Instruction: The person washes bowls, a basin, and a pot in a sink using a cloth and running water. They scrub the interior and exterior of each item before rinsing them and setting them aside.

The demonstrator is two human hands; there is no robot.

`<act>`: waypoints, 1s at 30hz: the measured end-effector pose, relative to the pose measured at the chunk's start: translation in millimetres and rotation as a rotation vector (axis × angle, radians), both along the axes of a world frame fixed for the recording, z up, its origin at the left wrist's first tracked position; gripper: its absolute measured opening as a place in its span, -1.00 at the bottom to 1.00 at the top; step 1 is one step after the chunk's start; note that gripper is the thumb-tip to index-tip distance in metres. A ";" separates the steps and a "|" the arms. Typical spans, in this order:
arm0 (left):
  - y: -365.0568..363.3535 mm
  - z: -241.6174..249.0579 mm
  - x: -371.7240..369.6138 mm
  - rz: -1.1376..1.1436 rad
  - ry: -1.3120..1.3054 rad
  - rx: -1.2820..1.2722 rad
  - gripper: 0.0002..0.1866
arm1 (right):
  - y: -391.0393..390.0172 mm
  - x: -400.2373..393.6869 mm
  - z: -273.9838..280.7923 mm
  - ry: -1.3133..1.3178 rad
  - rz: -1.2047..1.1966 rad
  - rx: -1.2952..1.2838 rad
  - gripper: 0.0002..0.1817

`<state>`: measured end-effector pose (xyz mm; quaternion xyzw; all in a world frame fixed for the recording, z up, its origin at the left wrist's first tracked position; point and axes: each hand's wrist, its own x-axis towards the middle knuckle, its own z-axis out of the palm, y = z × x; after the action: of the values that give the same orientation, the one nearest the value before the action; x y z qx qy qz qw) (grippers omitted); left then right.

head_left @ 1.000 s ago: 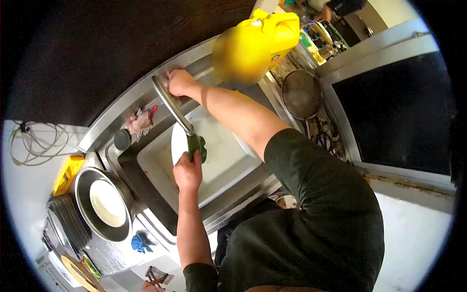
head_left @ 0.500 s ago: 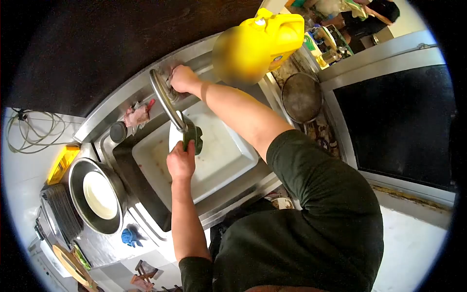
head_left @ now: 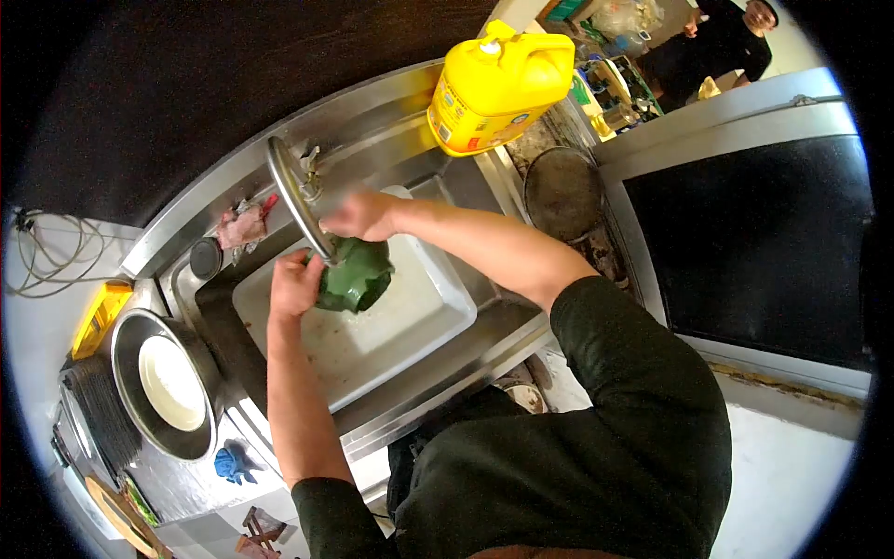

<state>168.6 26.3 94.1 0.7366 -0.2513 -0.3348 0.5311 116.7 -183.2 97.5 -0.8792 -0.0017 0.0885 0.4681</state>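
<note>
My left hand (head_left: 296, 282) grips the left edge of a green dish (head_left: 356, 275) with a wavy rim. The dish is tilted under the curved metal faucet (head_left: 300, 203), above a white rectangular tub (head_left: 433, 298) in the steel sink (head_left: 372, 415). At the dish's upper edge is my right hand (head_left: 368, 214); its fingers are smeared by motion, so its grip is unclear. The tap fitting (head_left: 310, 172) stands behind the faucet, with no hand on it.
A yellow jug (head_left: 498, 93) stands behind the sink, near a round dark pan (head_left: 563, 193). Left of the sink are a steel bowl (head_left: 212, 359) holding a pale bowl (head_left: 172, 382), and a blue cloth (head_left: 233, 464). A person (head_left: 712, 51) is at the upper right.
My right hand has left the tap fitting and come down to the dish. My left hand has turned the dish so its green surface shows. The person at the upper right is now more upright.
</note>
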 end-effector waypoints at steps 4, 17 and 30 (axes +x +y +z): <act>-28.9 -1.3 9.4 0.069 -0.204 0.091 -0.63 | 9.8 -37.8 -0.8 -0.240 -0.139 0.342 -0.57; -40.6 -83.6 -1.4 0.017 0.375 -0.079 -0.39 | 64.6 -84.0 -10.9 -0.034 -0.483 0.096 -0.59; -18.4 -7.6 -19.7 -0.080 -0.476 0.221 -0.38 | 63.3 -49.1 -20.8 0.046 -0.540 0.397 -0.58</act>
<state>149.0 7.8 86.5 0.8376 -0.3599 -0.1984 0.3599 67.6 -120.0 76.7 -0.7374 0.2246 -0.0210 0.6366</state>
